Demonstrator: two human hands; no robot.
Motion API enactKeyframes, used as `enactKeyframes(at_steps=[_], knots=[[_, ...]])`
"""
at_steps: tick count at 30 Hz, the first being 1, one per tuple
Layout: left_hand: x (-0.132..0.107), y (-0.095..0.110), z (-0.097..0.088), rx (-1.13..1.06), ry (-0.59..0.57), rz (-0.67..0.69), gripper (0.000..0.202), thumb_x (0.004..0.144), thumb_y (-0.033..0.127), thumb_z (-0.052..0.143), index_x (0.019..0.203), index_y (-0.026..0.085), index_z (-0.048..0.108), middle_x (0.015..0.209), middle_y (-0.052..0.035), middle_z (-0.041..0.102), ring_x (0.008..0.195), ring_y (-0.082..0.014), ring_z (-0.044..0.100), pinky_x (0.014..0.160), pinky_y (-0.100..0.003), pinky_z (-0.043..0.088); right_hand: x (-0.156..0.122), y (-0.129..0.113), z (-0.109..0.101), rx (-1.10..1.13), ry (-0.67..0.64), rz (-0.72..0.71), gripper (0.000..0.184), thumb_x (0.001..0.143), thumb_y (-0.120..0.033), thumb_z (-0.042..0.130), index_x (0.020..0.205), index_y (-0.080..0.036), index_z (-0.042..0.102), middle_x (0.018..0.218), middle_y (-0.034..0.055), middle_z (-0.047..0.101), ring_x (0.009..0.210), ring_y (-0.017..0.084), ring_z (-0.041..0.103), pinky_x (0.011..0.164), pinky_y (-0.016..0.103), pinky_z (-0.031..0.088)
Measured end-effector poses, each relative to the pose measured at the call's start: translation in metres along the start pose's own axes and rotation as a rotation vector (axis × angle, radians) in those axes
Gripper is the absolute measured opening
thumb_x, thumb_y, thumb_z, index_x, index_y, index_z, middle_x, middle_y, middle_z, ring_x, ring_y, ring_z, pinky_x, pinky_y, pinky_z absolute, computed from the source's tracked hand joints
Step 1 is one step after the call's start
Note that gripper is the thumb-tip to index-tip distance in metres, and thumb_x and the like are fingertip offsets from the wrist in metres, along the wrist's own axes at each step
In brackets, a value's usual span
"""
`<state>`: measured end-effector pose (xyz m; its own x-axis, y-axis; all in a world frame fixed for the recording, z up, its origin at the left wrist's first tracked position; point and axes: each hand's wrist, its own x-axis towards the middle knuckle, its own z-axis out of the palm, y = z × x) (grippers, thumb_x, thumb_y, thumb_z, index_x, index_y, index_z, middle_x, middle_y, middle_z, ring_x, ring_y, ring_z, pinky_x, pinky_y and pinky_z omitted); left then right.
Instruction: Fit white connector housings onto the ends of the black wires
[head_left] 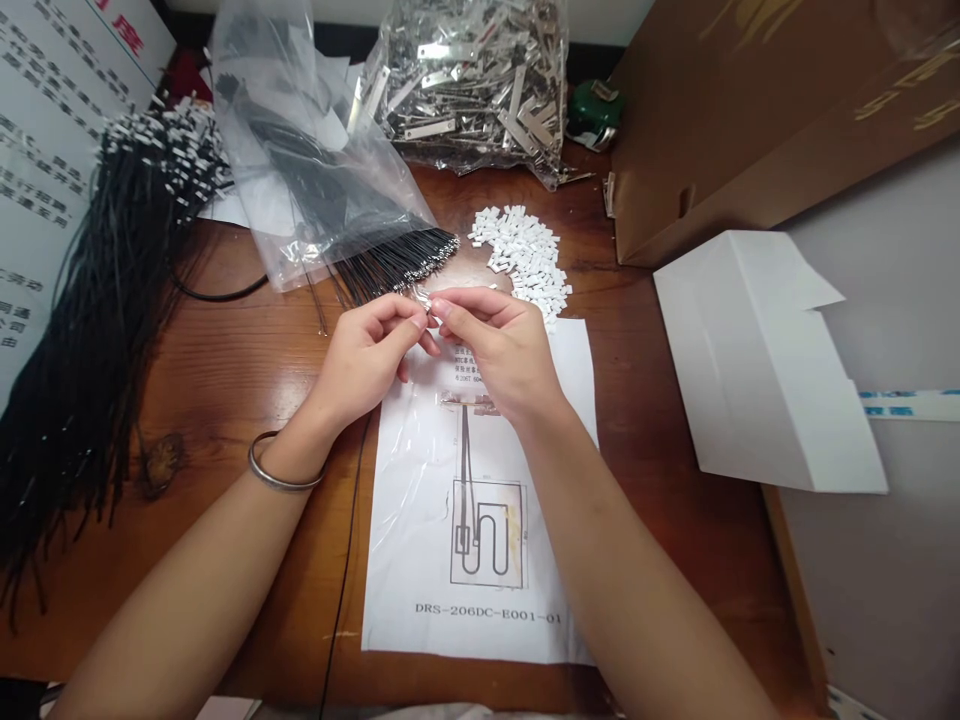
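Fingers [461,323] pinched, your left hand [366,352] and right hand [511,347], on something tiny, indistinct. White-tipped black wires [82,300] look done; flat white pieces [525,260] remain.

Silver bangle [283,486], left wrist [304,440]; forearms [217,560] bare.

A thin black wire [346,560] runs, gently bowed, from under the left hand [369,354].

A folded white card [750,360] sits near a brown cardboard box [720,110].
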<state>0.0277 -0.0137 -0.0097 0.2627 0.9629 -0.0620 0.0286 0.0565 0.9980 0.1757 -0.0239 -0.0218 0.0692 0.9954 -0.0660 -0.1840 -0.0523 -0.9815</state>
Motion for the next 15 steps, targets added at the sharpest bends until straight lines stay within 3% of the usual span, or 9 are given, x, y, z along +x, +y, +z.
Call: enactKeyframes(at_steps=[5, 15], knots=[[-0.0003, -0.0004, -0.0001, -0.006, 0.003, 0.008, 0.016, 0.081, 0.034, 0.067, 0.076, 0.018, 0.066, 0.067, -0.0033, 0.07, 0.056, -0.0137, 0.06, 0.042, -0.023, 0.043, 0.0, -0.0011, -0.0021, 0.04, -0.046, 0.015, 0.011, 0.075, -0.025, 0.081, 0.085, -0.022, 0.079, 0.089, 0.0011, 0.077, 0.086, 0.015, 0.07, 0.086, 0.035, 0.059], [0.0001, -0.0025, 0.0008, -0.035, 0.025, 0.024, 0.015, 0.082, 0.032, 0.068, 0.077, 0.018, 0.066, 0.066, -0.0025, 0.07, 0.053, -0.0121, 0.058, 0.042, -0.022, 0.044, 0.0009, 0.0011, -0.002, 0.038, -0.037, 0.023, 0.01, 0.075, -0.026, 0.079, 0.085, -0.023, 0.08, 0.088, 0.0008, 0.077, 0.081, 0.014, 0.068, 0.074, 0.03, 0.056]])
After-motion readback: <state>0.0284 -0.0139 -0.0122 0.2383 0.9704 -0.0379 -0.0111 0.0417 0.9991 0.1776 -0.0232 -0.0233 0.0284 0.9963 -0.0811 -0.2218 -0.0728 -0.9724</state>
